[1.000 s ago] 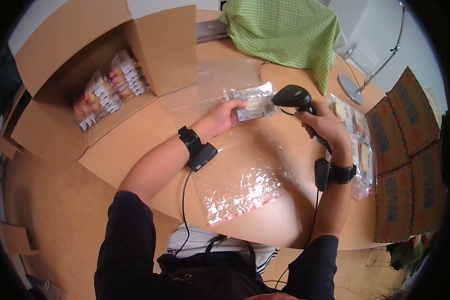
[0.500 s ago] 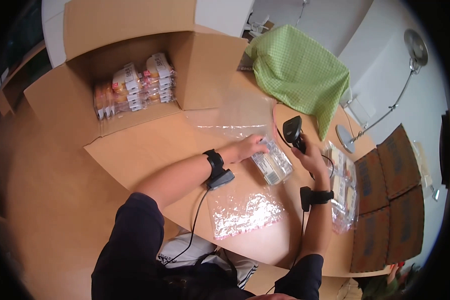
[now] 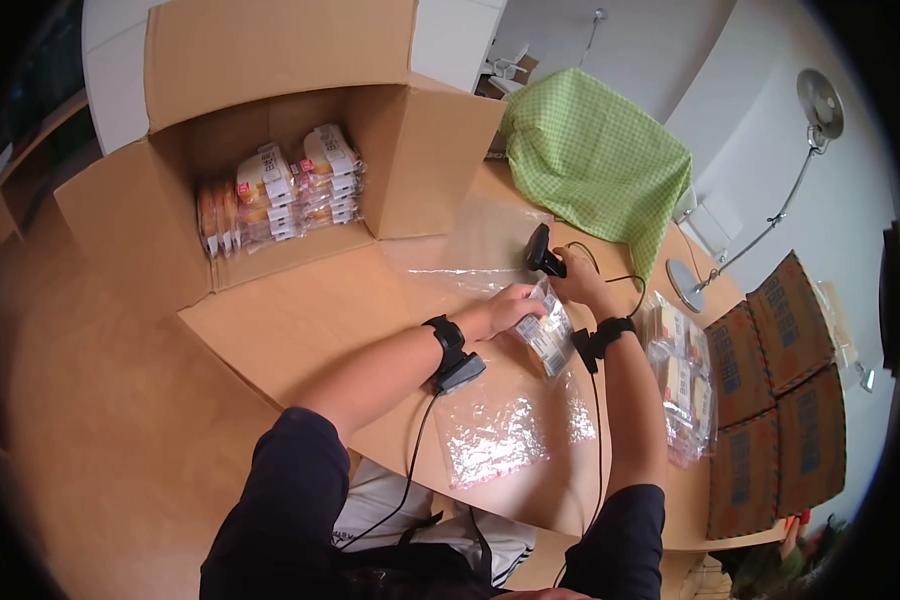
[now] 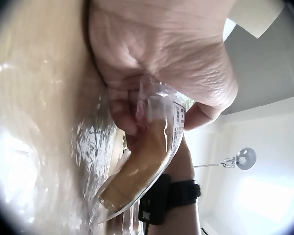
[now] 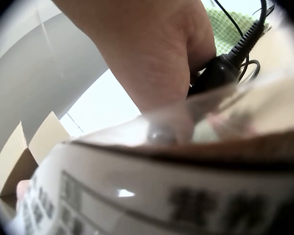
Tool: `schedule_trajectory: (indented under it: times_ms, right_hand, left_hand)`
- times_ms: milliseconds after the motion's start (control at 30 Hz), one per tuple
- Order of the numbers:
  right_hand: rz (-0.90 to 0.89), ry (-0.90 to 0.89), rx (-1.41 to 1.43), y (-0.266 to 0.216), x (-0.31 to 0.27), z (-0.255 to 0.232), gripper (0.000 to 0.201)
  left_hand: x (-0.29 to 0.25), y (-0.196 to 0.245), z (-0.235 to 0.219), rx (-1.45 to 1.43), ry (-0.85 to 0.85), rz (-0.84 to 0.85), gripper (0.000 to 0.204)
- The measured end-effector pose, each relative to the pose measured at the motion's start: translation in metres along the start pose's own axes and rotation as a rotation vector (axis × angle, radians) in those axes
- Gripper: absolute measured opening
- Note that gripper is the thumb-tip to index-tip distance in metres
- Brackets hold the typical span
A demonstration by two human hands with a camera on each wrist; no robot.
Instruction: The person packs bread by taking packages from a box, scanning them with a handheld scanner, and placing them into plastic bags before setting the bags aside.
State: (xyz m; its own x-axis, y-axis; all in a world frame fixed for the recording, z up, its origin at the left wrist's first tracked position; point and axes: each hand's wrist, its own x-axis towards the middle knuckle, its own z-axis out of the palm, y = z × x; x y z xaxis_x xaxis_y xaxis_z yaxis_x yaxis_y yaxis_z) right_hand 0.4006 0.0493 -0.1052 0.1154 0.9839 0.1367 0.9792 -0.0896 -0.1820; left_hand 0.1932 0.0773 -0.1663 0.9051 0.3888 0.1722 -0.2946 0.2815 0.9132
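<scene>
My left hand [image 3: 510,310] pinches one end of a clear packet [image 3: 548,338] with a printed white label. The left wrist view shows a brown, bread-like piece [image 4: 137,169] inside the packet's film, which hangs tilted from the fingers. My right hand [image 3: 582,278] grips a black handheld barcode scanner [image 3: 542,252] just above the packet, its head toward the left. In the right wrist view the scanner's handle [image 5: 216,73] and cable come out of the fist, and the packet's label [image 5: 127,191] fills the foreground.
An open carton [image 3: 300,255] with stacked bread packets [image 3: 270,190] stands at left. A clear plastic bag [image 3: 495,435] lies at the table's front. Filled packets [image 3: 682,370] lie at right beside printed cardboard [image 3: 775,400]. Behind are a green checked cloth [image 3: 600,160] and a lamp [image 3: 686,284].
The left hand has turned the packet from label-up to a steep tilt. The scanner, first aimed over the label, has swung up and away, then lowered leftward beside it. The head view has shifted.
</scene>
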Motion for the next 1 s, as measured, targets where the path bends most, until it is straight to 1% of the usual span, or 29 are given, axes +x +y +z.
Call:
schedule_trajectory:
  times_ms: [167,300,367,433,500,533,600,633,667,700,733,767,800,833,867,900,933,1000]
  right_hand:
    - [-0.007,-0.012,-0.009,0.006,0.008,0.005,0.059]
    - [0.012,0.023,-0.014,0.008,0.013,0.008,0.055]
    - [0.023,0.035,-0.036,0.004,0.014,0.004,0.055]
    - [0.037,0.042,-0.053,-0.002,0.013,0.002,0.056]
    - [0.074,0.001,-0.082,-0.006,0.011,-0.001,0.057]
    - [0.078,0.000,-0.080,0.002,0.011,-0.001,0.057]
    - [-0.074,0.206,0.018,0.025,0.013,0.002,0.059]
    - [0.085,0.185,0.029,0.003,0.001,-0.024,0.051]
    - [0.086,0.178,0.027,0.003,-0.005,-0.034,0.051]
    - [0.147,0.191,0.085,0.009,-0.010,-0.042,0.048]
    - [0.208,0.204,0.142,0.011,-0.015,-0.051,0.045]
    - [0.222,0.181,0.201,0.002,-0.026,-0.060,0.040]
    - [0.229,0.177,0.195,-0.005,-0.036,-0.064,0.040]
    - [0.245,0.058,0.314,-0.011,-0.045,-0.067,0.041]
    - [0.260,-0.060,0.433,-0.020,-0.055,-0.071,0.042]
    - [0.333,-0.224,0.504,-0.041,-0.066,-0.084,0.045]
    - [0.342,-0.220,0.506,-0.048,-0.070,-0.085,0.045]
    - [0.391,-0.390,0.839,-0.055,-0.077,-0.084,0.051]
  left_hand:
    - [0.001,0.002,0.000,-0.069,0.021,-0.031,0.027]
    - [-0.005,0.012,0.007,-0.041,0.059,-0.058,0.026]
    - [-0.004,0.010,0.008,-0.054,0.102,-0.059,0.025]
    - [-0.003,0.010,0.006,-0.048,0.108,-0.061,0.025]
    - [-0.003,0.009,0.006,-0.046,0.113,-0.065,0.026]
    - [-0.001,0.008,0.003,-0.049,0.123,-0.072,0.025]
    - [0.004,0.002,0.000,-0.057,0.135,-0.082,0.025]
    - [0.007,-0.002,-0.001,-0.157,0.139,-0.059,0.025]
    - [0.009,-0.004,-0.001,-0.257,0.144,-0.034,0.026]
    - [0.009,-0.001,-0.002,-0.234,0.148,-0.081,0.030]
    - [0.008,0.001,-0.002,-0.241,0.148,-0.083,0.030]
    - [0.006,0.004,0.001,-0.222,0.137,-0.050,0.032]
    - [0.004,0.008,0.003,-0.202,0.123,-0.019,0.034]
    - [0.000,0.015,0.004,-0.153,0.125,-0.079,0.038]
    - [0.000,0.013,0.004,-0.158,0.117,-0.084,0.038]
    - [0.002,0.010,0.004,-0.129,0.082,-0.051,0.038]
    - [0.001,0.010,0.005,-0.096,0.046,-0.019,0.038]
    - [-0.002,0.010,0.005,-0.052,0.014,-0.036,0.037]
